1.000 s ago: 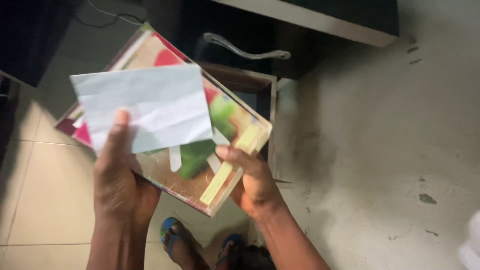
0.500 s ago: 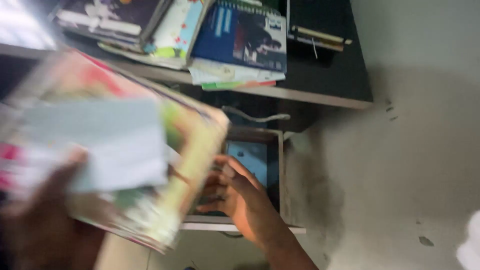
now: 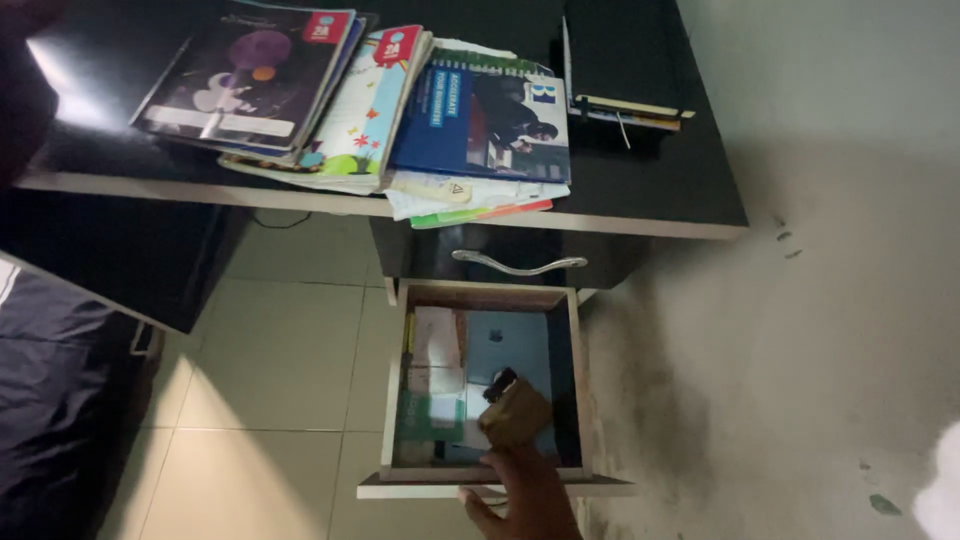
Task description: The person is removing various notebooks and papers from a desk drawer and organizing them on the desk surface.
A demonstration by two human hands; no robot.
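1. Right hand (image 3: 525, 495) comes in from the bottom edge, reaching over the front lip of the open drawer (image 3: 490, 487), fingers closed around a small brown block-shaped object (image 3: 515, 415) held up just above the hand, over the drawer's inside.
2. That brown object sits tilted in the grip, a small dark piece (image 3: 499, 383) showing at its upper corner; what exactly it is, the picture is too dim to tell.
3. Directly beyond the grip, lying flat in the drawer, is a pale blue-grey flat item (image 3: 510, 345), partly covered by the held object.
4. To the left of the grip, inside the same drawer: a stack of pale paper slips (image 3: 436, 340) further in, and a green booklet (image 3: 425, 418) nearer the front.
5. Further beyond the grip, the curved metal handle (image 3: 518, 265) of a closed drawer above, and over that the black desk top (image 3: 650, 190).
6. On the desk, well away from the grip, a spread of books: a dark purple-covered one (image 3: 245, 75), a light colourful one (image 3: 365, 110), a blue spiral-bound one (image 3: 480, 110), and a black book (image 3: 615, 60) at the back.
7. Left hand: only a dark blurred shape at the top left corner, so whether it is gripping or loose, I cannot tell.
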